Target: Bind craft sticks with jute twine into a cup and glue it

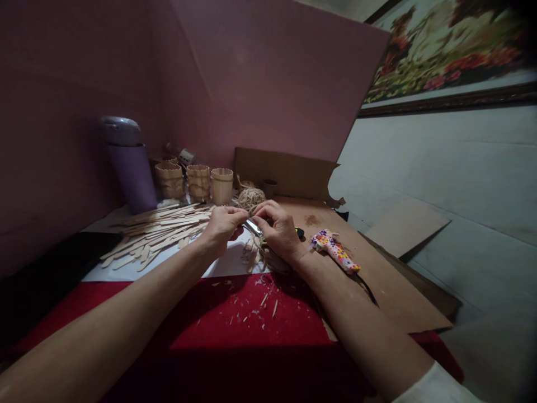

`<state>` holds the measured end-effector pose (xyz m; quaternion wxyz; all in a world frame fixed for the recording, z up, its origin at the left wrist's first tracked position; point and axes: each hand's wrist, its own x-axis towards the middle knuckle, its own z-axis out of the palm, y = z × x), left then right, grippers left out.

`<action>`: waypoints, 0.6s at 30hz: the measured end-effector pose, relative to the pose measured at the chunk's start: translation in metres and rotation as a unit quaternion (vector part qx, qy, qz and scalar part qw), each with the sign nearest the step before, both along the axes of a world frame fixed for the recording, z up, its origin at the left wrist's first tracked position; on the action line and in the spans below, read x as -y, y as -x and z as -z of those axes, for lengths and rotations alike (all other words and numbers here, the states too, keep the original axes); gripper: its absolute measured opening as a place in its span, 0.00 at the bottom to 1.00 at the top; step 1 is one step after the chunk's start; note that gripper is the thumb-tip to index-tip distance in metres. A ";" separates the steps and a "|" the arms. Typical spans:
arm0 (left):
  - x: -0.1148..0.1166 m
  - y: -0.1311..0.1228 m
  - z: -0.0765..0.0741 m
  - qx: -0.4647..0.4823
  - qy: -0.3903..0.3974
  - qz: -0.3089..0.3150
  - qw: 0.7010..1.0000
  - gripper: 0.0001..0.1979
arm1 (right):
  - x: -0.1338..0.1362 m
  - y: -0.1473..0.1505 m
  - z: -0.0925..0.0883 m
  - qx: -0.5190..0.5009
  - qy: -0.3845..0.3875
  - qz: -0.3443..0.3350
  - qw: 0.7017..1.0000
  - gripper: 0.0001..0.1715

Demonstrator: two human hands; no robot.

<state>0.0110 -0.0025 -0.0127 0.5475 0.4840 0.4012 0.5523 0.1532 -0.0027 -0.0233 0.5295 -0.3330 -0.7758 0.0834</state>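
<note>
My left hand (225,225) and my right hand (279,228) meet over the table, fingertips pinched close together. A short brown bit of twine (251,212) shows between them; most of it is hidden by the fingers. Just behind lies a ball of twine (251,197). Beneath my hands are scissors (253,226), partly covered, with loose twine strands and a few sticks. To the left, a heap of flat wooden craft sticks (161,232) spreads over white paper (222,267). A glue gun (335,250) in flowered wrapping rests to the right, its dark cord trailing.
Several wooden cups with wavy rims, one of them plain (222,187), stand at the back left beside a purple flask (133,173). Brown cardboard (386,291) covers the right side. Small scraps (264,302) litter the red cloth (201,324). A pink panel (260,84) rises behind.
</note>
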 end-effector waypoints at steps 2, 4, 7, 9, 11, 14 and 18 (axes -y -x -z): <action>-0.001 0.001 0.002 -0.001 0.000 0.006 1.000 0.06 | 0.001 0.000 0.000 0.009 0.000 -0.011 1.000 0.09; -0.001 0.001 0.002 -0.002 0.003 0.010 1.000 0.07 | 0.001 -0.001 0.000 0.016 0.015 0.001 1.000 0.09; -0.001 0.000 0.002 0.004 0.012 0.004 1.000 0.07 | 0.001 -0.001 0.001 0.013 0.037 0.048 0.998 0.09; -0.002 0.000 0.002 0.009 0.015 0.000 1.000 0.06 | 0.000 -0.001 0.002 0.007 0.027 0.059 0.998 0.09; -0.002 0.000 0.002 0.009 0.012 0.002 1.000 0.06 | 0.000 0.000 0.002 -0.008 0.032 0.037 0.999 0.08; -0.002 0.001 0.001 0.001 0.016 0.007 1.000 0.06 | -0.001 0.001 0.003 -0.057 0.120 -0.033 0.991 0.08; 0.002 0.002 -0.001 -0.010 0.018 0.033 0.999 0.07 | -0.004 0.002 0.006 -0.086 0.189 -0.071 0.976 0.07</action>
